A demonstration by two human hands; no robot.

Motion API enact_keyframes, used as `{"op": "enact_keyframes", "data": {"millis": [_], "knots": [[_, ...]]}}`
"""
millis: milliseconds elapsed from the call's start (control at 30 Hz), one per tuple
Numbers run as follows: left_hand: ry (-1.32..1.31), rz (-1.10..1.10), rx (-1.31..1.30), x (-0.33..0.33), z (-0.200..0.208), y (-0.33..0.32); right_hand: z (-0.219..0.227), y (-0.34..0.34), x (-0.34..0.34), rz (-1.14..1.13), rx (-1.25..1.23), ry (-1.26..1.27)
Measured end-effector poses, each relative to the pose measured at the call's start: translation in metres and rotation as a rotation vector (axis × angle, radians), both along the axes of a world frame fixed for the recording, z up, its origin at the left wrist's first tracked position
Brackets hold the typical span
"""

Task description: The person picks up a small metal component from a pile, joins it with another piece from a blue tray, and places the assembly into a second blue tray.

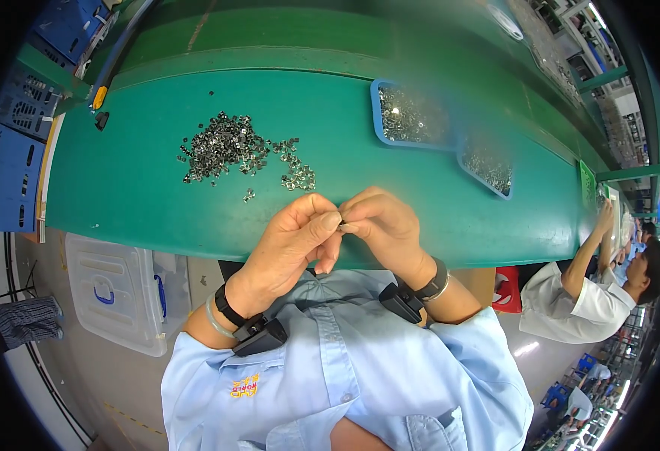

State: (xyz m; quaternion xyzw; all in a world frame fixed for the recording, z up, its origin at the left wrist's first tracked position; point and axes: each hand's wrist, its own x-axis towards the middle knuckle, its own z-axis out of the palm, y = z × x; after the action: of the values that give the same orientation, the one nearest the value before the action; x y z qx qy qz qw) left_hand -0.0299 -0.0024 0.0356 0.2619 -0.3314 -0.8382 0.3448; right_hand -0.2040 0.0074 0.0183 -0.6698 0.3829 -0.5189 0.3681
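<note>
My left hand (pixel 296 239) and my right hand (pixel 387 228) meet above the table's near edge. Thumbs and forefingers of both pinch one small dark part (pixel 342 222), mostly hidden by the fingertips. Beyond my left hand, a heap of small black and silvery metal parts (pixel 228 146) lies loose on the green tabletop (pixel 330 113). A smaller cluster of silvery pieces (pixel 297 175) spreads from its right side, and a few stray pieces (pixel 249 195) lie closer to my left hand.
Two blue trays of small metal parts, one farther back (pixel 379 120) and one nearer (pixel 488 184), stand at the right. A yellow-and-black tool (pixel 100 98) lies at the far left. A lidded clear bin (pixel 112 293) is on the floor at left. Another person (pixel 589 301) works at right.
</note>
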Motion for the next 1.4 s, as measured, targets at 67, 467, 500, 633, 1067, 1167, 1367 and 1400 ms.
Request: {"op": "enact_keyframes", "data": {"millis": [67, 467, 500, 633, 1067, 1167, 1367, 1400], "knots": [[0.007, 0.004, -0.001, -0.0001, 0.0014, -0.0004, 0.0008, -0.0002, 0.0009, 0.005, 0.008, -0.041], [-0.026, -0.075, 0.024, 0.0035, 0.0067, -0.0051, -0.0009, 0.0014, -0.0002, 0.026, 0.051, -0.066], [-0.028, -0.08, 0.021, 0.0035, 0.0063, -0.0056, -0.001, 0.0016, -0.0004, 0.025, 0.054, -0.059], [-0.039, -0.085, 0.011, 0.0048, 0.0059, -0.0063, -0.0009, 0.0028, 0.0003, 0.022, 0.053, -0.051], [-0.002, 0.042, 0.007, 0.0008, 0.0052, -0.0016, -0.0002, 0.0015, 0.0048, 0.094, 0.27, -0.419], [-0.014, 0.041, -0.002, 0.0016, 0.0061, -0.0007, -0.0014, 0.0012, 0.0041, 0.122, 0.251, -0.403], [-0.051, 0.093, -0.042, 0.0015, 0.0048, 0.0002, 0.0015, 0.0048, 0.0081, 0.037, 0.203, -0.315], [-0.051, 0.093, -0.043, 0.0015, 0.0053, 0.0004, 0.002, 0.0051, 0.0082, 0.011, 0.17, -0.267]]}}
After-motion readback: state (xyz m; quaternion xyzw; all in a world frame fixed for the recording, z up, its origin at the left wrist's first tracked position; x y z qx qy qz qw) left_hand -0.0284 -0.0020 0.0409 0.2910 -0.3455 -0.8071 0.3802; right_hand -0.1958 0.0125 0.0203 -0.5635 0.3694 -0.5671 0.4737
